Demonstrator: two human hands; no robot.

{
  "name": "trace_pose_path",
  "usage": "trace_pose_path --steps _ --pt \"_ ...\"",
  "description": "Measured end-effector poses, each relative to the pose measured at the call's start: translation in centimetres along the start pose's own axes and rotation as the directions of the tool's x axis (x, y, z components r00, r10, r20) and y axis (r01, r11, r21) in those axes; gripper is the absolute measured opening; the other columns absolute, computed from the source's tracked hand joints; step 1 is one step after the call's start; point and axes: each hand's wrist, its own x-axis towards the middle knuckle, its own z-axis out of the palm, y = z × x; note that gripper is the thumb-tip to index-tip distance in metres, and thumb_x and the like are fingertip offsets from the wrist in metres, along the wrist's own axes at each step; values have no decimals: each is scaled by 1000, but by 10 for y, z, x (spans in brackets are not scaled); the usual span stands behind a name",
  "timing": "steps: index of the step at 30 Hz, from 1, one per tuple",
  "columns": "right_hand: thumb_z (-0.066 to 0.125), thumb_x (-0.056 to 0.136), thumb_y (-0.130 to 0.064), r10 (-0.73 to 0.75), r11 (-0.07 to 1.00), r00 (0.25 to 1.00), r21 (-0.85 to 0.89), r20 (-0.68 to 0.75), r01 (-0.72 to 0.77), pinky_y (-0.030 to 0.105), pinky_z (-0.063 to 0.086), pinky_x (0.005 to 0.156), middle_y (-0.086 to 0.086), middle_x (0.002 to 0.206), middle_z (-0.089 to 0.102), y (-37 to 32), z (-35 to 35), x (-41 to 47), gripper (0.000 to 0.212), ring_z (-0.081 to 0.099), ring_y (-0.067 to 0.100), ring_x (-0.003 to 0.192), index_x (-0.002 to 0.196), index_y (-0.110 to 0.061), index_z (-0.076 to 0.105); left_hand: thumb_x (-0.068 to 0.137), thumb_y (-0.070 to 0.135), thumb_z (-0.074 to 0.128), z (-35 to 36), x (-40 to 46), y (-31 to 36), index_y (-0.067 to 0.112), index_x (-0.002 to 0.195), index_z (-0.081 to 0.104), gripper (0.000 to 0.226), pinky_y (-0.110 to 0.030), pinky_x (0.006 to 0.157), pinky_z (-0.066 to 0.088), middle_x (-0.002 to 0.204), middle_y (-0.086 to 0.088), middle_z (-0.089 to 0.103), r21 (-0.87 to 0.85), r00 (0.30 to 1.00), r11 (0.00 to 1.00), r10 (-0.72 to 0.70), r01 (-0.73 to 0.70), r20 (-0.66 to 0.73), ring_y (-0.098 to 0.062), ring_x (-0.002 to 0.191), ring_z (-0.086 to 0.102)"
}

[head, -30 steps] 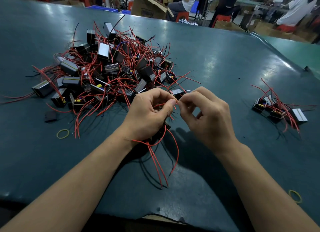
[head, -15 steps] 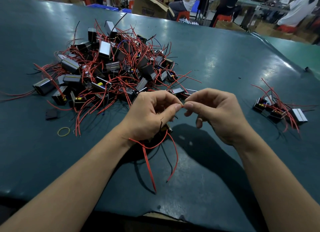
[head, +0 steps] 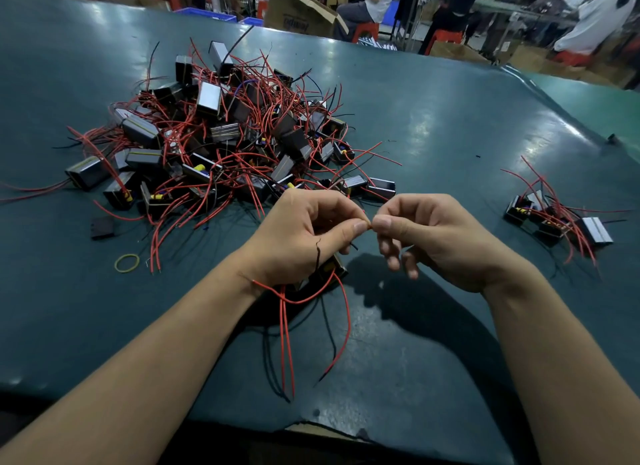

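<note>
Just in front of the pile of wired components (head: 214, 142), the left hand (head: 298, 236) is curled around one component (head: 332, 270), thumb and forefinger pinching a wire end (head: 370, 226). The right hand (head: 440, 242) pinches the same wire end from the opposite side, its other fingers loosely curled. Red leads (head: 287, 343) trail from the held component, away from the pile, onto the table (head: 450, 135). Compared with one second earlier, the right hand has rolled outward, its knuckles no longer uppermost. Both pinches are unchanged.
</note>
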Motion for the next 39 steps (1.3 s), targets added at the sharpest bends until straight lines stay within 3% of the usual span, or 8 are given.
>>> trace_pose_path --steps 4,12,18,21,25,28,34,39 --pt "68 81 -19 164 969 981 201 -103 -141 16 50 45 7 60 62 2 11 6 16 62 13 50 81 -4 61 89 2 66 1 2 -3 3 88 70 4 -36 59 50 71 -12 68 78 996 997 -8 15 -88 -15 60 59" --pt "65 90 -9 418 864 884 392 -210 -315 12 45 39 1 49 57 6 21 14 9 58 8 40 84 -2 65 89 16 65 2 3 -7 11 90 73 10 -37 69 52 78 2 71 451 986 887 149 -101 -72 -16 73 66" --pt "51 90 -10 612 702 783 533 -110 -473 11 24 25 -6 42 37 2 17 17 30 37 2 30 61 -14 45 92 21 56 6 2 -2 11 93 70 18 -41 53 51 84 -2 72 771 910 530 387 -352 149 -31 69 67" --pt "58 90 -9 440 875 856 342 -272 -341 13 27 29 -3 45 43 2 23 14 25 42 6 31 66 -11 52 92 21 57 7 2 -4 12 92 71 17 -41 57 51 83 -2 72 747 923 592 378 -303 75 -29 71 68" --pt "70 88 -16 -26 999 949 -48 -315 11 23 45 37 1 59 63 1 17 8 8 61 16 45 85 -10 64 89 17 63 -1 4 -8 12 91 73 11 -36 66 54 77 1 71 423 955 902 197 -88 -222 -15 68 66" --pt "75 83 -8 -309 891 908 -420 -282 173 30 52 43 -3 74 65 6 8 7 26 65 21 55 105 -21 70 90 11 66 -5 4 -8 12 91 72 6 -32 64 55 75 -2 71 293 963 955 118 -43 -244 -11 65 66" --pt "73 85 -12 -650 556 752 -743 -109 373 8 39 58 4 79 68 14 8 13 17 63 18 56 101 -9 76 87 17 64 -4 2 -7 9 90 72 12 -33 62 56 73 -1 71 217 979 975 82 -40 -189 -6 61 64" --pt "74 85 -15 -734 420 679 -799 -21 430 29 47 55 6 76 69 14 7 14 12 62 22 60 91 -6 78 87 15 65 -4 3 -7 10 89 71 8 -36 61 55 72 2 69 193 983 981 69 -35 -171 -3 60 61"
